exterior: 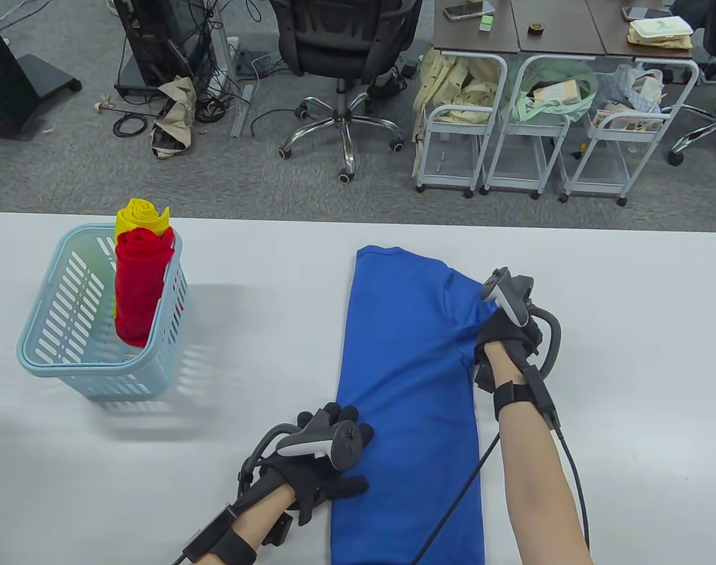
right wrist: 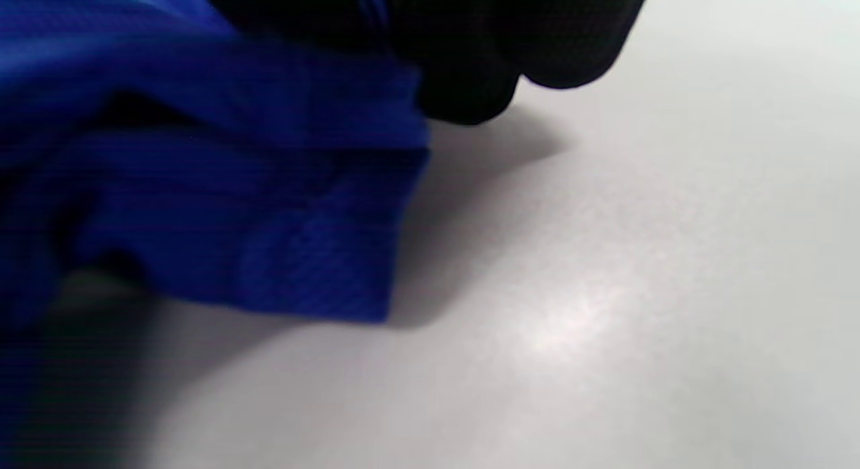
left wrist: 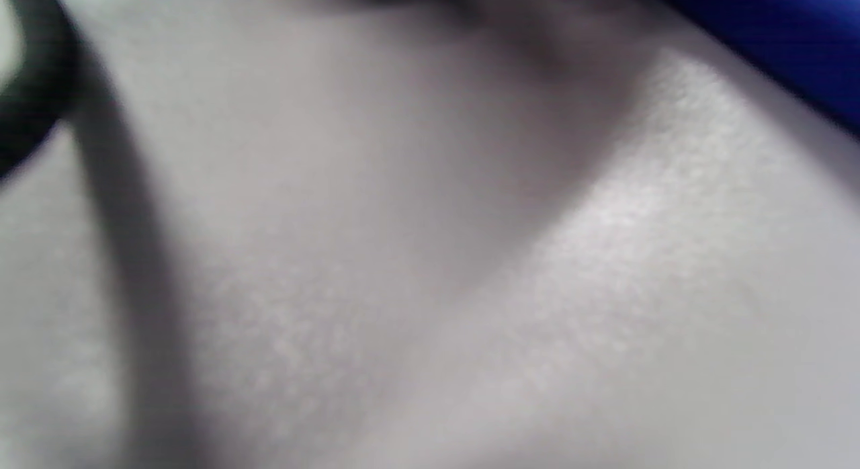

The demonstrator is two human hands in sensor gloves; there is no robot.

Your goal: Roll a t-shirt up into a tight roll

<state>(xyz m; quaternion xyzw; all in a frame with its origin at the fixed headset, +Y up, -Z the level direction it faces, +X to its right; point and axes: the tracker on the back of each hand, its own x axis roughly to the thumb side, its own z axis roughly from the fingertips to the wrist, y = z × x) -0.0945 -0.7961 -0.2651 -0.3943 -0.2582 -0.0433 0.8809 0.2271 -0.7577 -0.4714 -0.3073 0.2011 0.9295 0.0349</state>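
A blue t-shirt (exterior: 408,382) lies folded lengthwise on the white table (exterior: 628,329), running from the near edge to the middle. My left hand (exterior: 334,453) lies flat with straight fingers on the shirt's left edge, near the bottom. My right hand (exterior: 508,335) grips the sleeve at the shirt's right edge and lifts it a little. In the right wrist view the gloved fingers (right wrist: 470,59) pinch the blue sleeve (right wrist: 269,207) above the table. The left wrist view holds only blurred table and a corner of blue cloth (left wrist: 793,46).
A light blue basket (exterior: 93,329) stands at the table's left with a red roll (exterior: 140,288) and a yellow roll (exterior: 140,218) upright in it. Beyond the far edge are an office chair (exterior: 346,53) and white carts (exterior: 510,129) on the floor.
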